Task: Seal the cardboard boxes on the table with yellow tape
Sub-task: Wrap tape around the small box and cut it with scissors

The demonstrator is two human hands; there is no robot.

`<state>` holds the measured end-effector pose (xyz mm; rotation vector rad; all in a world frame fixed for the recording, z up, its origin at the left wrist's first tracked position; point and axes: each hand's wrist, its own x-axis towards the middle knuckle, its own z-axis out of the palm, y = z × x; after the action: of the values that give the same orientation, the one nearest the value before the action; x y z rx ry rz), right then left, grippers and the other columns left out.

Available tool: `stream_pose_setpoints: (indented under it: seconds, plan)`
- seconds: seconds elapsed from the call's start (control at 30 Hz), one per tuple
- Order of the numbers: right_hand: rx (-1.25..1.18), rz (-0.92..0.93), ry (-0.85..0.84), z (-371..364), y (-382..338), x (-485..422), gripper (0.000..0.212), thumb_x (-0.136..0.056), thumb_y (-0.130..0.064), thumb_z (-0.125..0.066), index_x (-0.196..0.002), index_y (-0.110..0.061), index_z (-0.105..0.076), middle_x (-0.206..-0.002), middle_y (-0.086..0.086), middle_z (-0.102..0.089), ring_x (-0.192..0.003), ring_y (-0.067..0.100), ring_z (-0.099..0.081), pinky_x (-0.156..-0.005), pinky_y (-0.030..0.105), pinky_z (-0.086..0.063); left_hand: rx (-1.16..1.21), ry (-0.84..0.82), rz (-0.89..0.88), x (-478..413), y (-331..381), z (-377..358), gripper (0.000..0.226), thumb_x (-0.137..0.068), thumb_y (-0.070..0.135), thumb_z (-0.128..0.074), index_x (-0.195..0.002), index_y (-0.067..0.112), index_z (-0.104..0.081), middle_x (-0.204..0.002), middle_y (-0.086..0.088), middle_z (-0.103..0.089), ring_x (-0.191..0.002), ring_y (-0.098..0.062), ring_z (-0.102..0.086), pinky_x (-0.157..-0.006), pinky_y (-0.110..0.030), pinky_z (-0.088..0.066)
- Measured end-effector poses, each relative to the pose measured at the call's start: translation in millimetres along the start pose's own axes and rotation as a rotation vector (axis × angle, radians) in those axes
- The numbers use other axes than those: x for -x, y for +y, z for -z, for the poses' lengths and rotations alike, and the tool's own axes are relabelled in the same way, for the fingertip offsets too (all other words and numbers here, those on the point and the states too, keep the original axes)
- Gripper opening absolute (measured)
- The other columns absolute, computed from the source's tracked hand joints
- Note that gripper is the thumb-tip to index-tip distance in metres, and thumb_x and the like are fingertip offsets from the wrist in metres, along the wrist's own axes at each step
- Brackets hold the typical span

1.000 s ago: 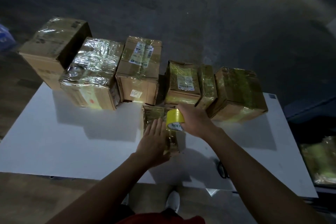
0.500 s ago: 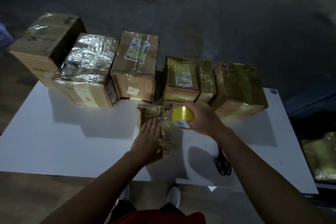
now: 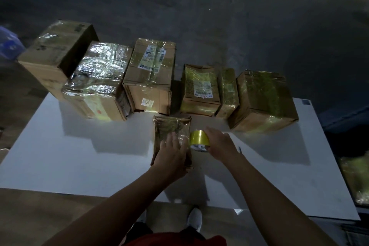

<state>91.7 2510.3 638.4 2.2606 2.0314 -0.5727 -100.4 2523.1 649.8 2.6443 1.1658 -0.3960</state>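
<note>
My left hand (image 3: pixel 171 156) stays flat, grip released, on the small taped box (image 3: pixel 169 126) in the middle of the bench (image 3: pixel 79 156). My right hand (image 3: pixel 221 144) has its grip clasped round the yellow tape roll (image 3: pixel 199 139), which has come down from over the box to just beside its right edge.

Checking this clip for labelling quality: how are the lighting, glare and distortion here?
Head view: dim, floor almost black; boxes cast hard shadows toward the viewer on the table; strong glare on the wrapped box; wide-angle bending at the edges; tape roll fairly sharp.
</note>
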Motion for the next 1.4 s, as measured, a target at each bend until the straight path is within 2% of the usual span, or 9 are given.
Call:
stream_pose_setpoints:
  seconds: [0.07, 0.2, 0.43, 0.63, 0.83, 0.93, 1.03, 1.23, 1.4]
  plan:
    - [-0.005, 0.009, -0.023, 0.2, 3.0, -3.0, 0.064, -0.088, -0.023, -0.062, -0.144, -0.016, -0.032, -0.144, 0.008, -0.042, -0.131, 0.027, -0.04, -0.099, 0.037, -0.036, -0.026, 0.043, -0.061, -1.4, -0.1, 0.1, 0.088, -0.089, 0.047, -0.055, -0.151, 0.008, -0.008, -0.157, -0.02, -0.012, -0.14, -0.037, -0.023, -0.108, -0.049, -0.034]
    - [-0.008, 0.002, -0.045, -1.4, 2.3, -8.4, 0.065, -0.089, -0.017, -0.062, -0.145, -0.016, -0.031, -0.143, 0.008, -0.043, -0.13, 0.027, -0.041, -0.099, 0.036, -0.038, 0.062, 0.045, -0.072, -5.3, -0.2, 4.9, 0.098, -0.084, 0.041, -0.065, -0.153, 0.011, -0.002, -0.157, -0.015, -0.014, -0.14, -0.031, -0.027, -0.108, -0.049, -0.034]
    - [-0.077, -0.011, -0.051, -3.5, 2.7, -5.6, 0.061, -0.089, -0.026, -0.062, -0.142, -0.019, -0.034, -0.14, 0.004, -0.045, -0.128, 0.025, -0.044, -0.092, 0.034, -0.039, -0.062, -0.07, -0.033, -25.6, 14.9, 13.7, 0.115, -0.074, 0.037, -0.078, -0.151, 0.006, 0.001, -0.153, -0.027, -0.01, -0.135, -0.04, -0.03, -0.096, -0.051, -0.048]
    - [-0.157, 0.013, -0.006, -7.6, 5.3, 7.8, 0.062, -0.089, -0.031, -0.063, -0.143, -0.018, -0.033, -0.133, 0.008, -0.048, -0.117, 0.028, -0.051, -0.085, 0.036, -0.043, -0.09, -0.12, -0.126, -34.2, 3.3, 23.1, 0.097, -0.074, 0.047, -0.078, -0.146, 0.006, -0.028, -0.155, -0.023, -0.013, -0.137, -0.037, -0.031, -0.096, -0.044, -0.05]
    - [-0.152, 0.05, 0.106, 8.6, -5.2, 7.7, 0.058, -0.087, -0.024, -0.064, -0.139, -0.015, -0.04, -0.135, 0.009, -0.049, -0.122, 0.028, -0.048, -0.09, 0.033, -0.039, 0.146, 0.079, -0.173, -10.2, -26.9, 26.4, 0.1, -0.071, 0.05, -0.078, -0.148, 0.013, -0.026, -0.151, -0.015, -0.024, -0.127, -0.029, -0.044, -0.096, -0.035, -0.05]
    - [-0.224, 0.158, 0.276, 25.5, -12.0, 5.2, 0.051, -0.081, -0.013, -0.067, -0.13, -0.015, -0.052, -0.128, 0.008, -0.056, -0.116, 0.028, -0.052, -0.083, 0.031, -0.038, 0.268, 0.251, -0.234, -3.7, -47.2, 16.3, 0.089, -0.066, 0.049, -0.081, -0.138, 0.014, -0.04, -0.141, -0.017, -0.036, -0.109, -0.029, -0.057, -0.078, -0.028, -0.05]
    - [-0.369, 0.197, 0.309, 39.6, -21.0, 2.9, 0.057, -0.075, -0.007, -0.07, -0.128, -0.019, -0.053, -0.126, 0.006, -0.057, -0.109, 0.024, -0.054, -0.077, 0.033, -0.043, 0.336, 0.37, -0.27, 6.1, -62.0, 4.1, 0.089, -0.064, 0.053, -0.078, -0.132, 0.015, -0.037, -0.131, -0.019, -0.041, -0.087, -0.033, -0.065, -0.06, -0.03, -0.055]
    - [-0.292, 0.248, 0.266, 36.8, -39.4, -2.4, 0.054, -0.075, -0.015, -0.07, -0.127, -0.014, -0.055, -0.121, 0.009, -0.06, -0.106, 0.029, -0.057, -0.079, 0.037, -0.046, 0.258, 0.386, -0.299, 15.9, -82.0, -12.5, 0.094, -0.064, 0.075, -0.061, -0.132, 0.013, -0.041, -0.145, -0.007, -0.042, -0.105, -0.028, -0.06, -0.056, -0.034, -0.058]
    - [-0.108, 0.344, 0.295, 52.4, -55.9, -5.8, 0.048, -0.073, -0.022, -0.071, -0.118, -0.011, -0.06, -0.108, 0.011, -0.067, -0.093, 0.031, -0.062, -0.075, 0.033, -0.04, 0.247, 0.344, -0.304, 19.0, -98.4, -19.4, 0.098, -0.064, 0.081, -0.058, -0.131, 0.011, -0.043, -0.139, -0.011, -0.052, -0.106, -0.031, -0.063, -0.07, -0.035, -0.059]
